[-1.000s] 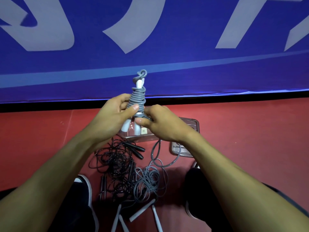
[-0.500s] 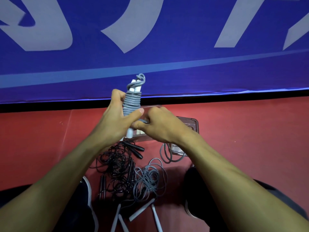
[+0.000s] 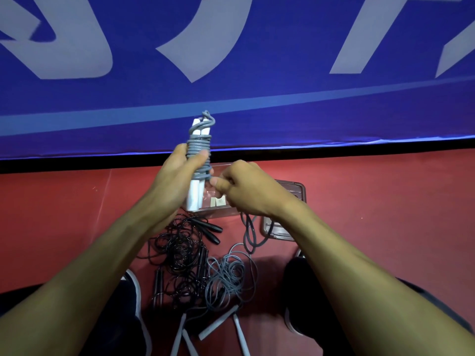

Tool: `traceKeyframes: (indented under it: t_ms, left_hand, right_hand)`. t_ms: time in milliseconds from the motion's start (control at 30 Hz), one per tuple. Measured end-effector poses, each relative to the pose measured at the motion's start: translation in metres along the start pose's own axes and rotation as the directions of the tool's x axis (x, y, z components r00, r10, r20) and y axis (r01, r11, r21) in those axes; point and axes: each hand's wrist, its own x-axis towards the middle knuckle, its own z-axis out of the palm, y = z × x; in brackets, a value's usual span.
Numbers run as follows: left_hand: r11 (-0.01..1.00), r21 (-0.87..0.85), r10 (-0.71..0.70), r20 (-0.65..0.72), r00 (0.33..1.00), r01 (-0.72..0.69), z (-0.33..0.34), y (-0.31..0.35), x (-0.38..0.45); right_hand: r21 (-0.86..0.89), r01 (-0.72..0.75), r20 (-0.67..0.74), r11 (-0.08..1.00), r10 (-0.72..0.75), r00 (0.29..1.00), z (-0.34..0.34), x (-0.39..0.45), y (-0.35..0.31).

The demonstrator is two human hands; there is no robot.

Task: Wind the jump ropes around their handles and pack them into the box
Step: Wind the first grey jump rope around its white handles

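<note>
The clear box (image 3: 218, 206) on the floor (image 3: 77, 214) holds small labels. At 12 o'clock, the left hand (image 3: 177, 181) grips white handles (image 3: 194, 196) wound with grey rope (image 3: 199, 150); the right hand (image 3: 246, 188) pinches its loose end.

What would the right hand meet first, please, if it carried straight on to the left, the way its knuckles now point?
Probably the white handles wrapped in grey rope, held by the left hand; the right hand is already beside them.

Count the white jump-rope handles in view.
6 white handles. Two stand bundled in the left hand, wound with grey rope. Four lie on the red floor at the bottom edge, below the grey tangle. Others may be hidden.
</note>
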Motion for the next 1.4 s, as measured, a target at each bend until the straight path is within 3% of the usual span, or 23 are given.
traceKeyframes:
  t_ms: [67, 200, 500, 767, 1167, 1300, 1400]
  left_hand:
    - [0.997, -0.081, -0.012, 0.053, 0.999, 0.016, 0.002, 0.001, 0.000]
    - [0.996, 0.067, 0.042, 0.160, 0.986, -0.054, 0.003, -0.001, -0.003]
    - [0.991, 0.112, 0.071, 0.045, 0.996, -0.075, -0.005, -0.004, 0.003]
    - [0.992, 0.078, 0.097, 0.047, 0.994, -0.101, -0.002, -0.005, 0.004]
    - [0.986, 0.123, 0.109, 0.024, 0.994, -0.111, -0.011, 0.003, 0.003]
    - [0.989, 0.117, 0.086, 0.061, 0.994, -0.092, -0.010, 0.002, 0.004]
    - [1.000, -0.006, 0.008, 0.147, 0.989, -0.007, -0.008, 0.000, 0.003]
  right_hand:
    - [0.007, -0.024, -0.010, 1.000, 0.024, 1.000, -0.001, 0.000, 0.001]
    - [0.014, -0.067, -0.016, 0.998, 0.067, 0.998, 0.000, 0.000, 0.003]
    - [-0.025, -0.091, 0.049, 0.995, 0.092, 0.995, 0.002, -0.001, 0.002]
    - [-0.004, 0.026, 0.086, 1.000, -0.026, 0.996, -0.002, -0.005, -0.005]
    - [-0.050, 0.054, 0.094, 0.997, -0.050, 0.994, 0.003, 0.000, 0.002]
    - [-0.083, 0.025, 0.079, 0.996, -0.018, 0.997, 0.004, 0.002, 0.009]
    - [-0.130, -0.012, 0.066, 0.991, 0.021, 0.998, 0.006, 0.004, 0.017]
